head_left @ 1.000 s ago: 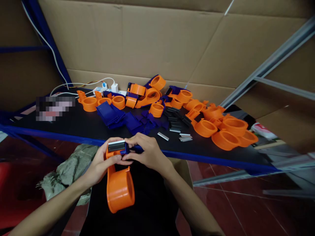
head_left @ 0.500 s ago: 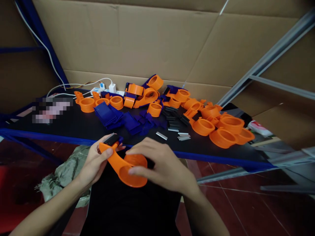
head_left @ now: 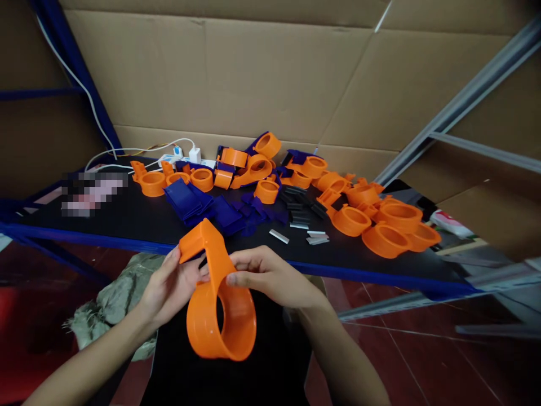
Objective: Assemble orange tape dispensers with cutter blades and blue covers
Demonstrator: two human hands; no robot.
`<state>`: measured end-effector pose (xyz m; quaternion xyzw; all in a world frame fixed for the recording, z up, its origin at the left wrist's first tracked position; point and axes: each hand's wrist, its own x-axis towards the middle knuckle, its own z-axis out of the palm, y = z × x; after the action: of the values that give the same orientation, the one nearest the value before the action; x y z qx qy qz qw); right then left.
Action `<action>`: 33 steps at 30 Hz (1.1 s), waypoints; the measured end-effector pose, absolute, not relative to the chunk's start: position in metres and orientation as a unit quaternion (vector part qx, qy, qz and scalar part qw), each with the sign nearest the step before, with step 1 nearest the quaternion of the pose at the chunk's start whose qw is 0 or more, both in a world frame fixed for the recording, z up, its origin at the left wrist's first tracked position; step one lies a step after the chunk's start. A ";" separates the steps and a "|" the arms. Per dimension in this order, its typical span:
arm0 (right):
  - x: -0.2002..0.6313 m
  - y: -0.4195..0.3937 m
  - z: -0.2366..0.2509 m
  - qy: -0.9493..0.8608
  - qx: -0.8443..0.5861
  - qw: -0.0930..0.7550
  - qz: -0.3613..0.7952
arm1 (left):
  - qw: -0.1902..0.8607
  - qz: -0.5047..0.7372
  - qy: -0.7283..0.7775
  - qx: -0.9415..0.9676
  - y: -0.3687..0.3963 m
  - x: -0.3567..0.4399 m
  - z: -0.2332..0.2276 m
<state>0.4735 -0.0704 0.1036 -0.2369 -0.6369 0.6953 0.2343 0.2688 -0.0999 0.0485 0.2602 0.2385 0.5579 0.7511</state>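
Note:
Both of my hands hold one orange tape dispenser body (head_left: pixel 220 304) just in front of the table's blue front edge (head_left: pixel 346 272). My left hand (head_left: pixel 169 285) grips its narrow upper neck from the left. My right hand (head_left: pixel 266 273) pinches the neck from the right, above the round ring. The ring hangs downward with its open side toward me. The dispenser's top end points up toward the table.
On the black tabletop (head_left: pixel 135 217) lie many orange dispenser bodies (head_left: pixel 386 223), a heap of dark blue plastic pieces (head_left: pixel 198 203), black parts (head_left: pixel 300 210) and small metal blades (head_left: pixel 315 237). A white power strip with cables (head_left: pixel 188 153) sits at the back. Cardboard sheets (head_left: pixel 236 73) line the wall. A grey sack (head_left: pixel 105 304) lies below left.
The dispenser has been turned over: earlier its blade end faced up with the ring lying flat, now the ring hangs down facing me. My right hand moved from the ring to the neck.

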 end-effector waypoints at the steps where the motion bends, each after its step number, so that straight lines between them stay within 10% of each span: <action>1: 0.471 -0.071 0.102 -0.615 -0.228 0.229 0.720 | 0.759 0.552 0.222 0.264 -0.102 0.268 0.048; 8: 0.443 -0.079 0.084 -0.625 -0.179 0.226 0.726 | 0.736 0.587 0.189 0.279 -0.096 0.254 0.044; 17: 0.470 0.023 0.112 -0.774 -0.527 0.346 0.050 | 0.752 0.562 0.237 0.249 -0.085 0.259 0.033; 22: 0.446 0.083 0.106 -0.805 -0.558 0.189 0.066 | 0.749 0.550 0.264 0.259 -0.085 0.265 0.032; 33: 0.426 0.106 0.084 -0.785 -0.584 0.188 0.084 | 0.723 0.569 0.285 0.270 -0.081 0.268 0.030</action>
<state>0.4261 0.1055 0.0841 -0.5844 -0.7849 0.0835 0.1882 0.2681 -0.0812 0.0295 0.2701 0.2849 0.5690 0.7226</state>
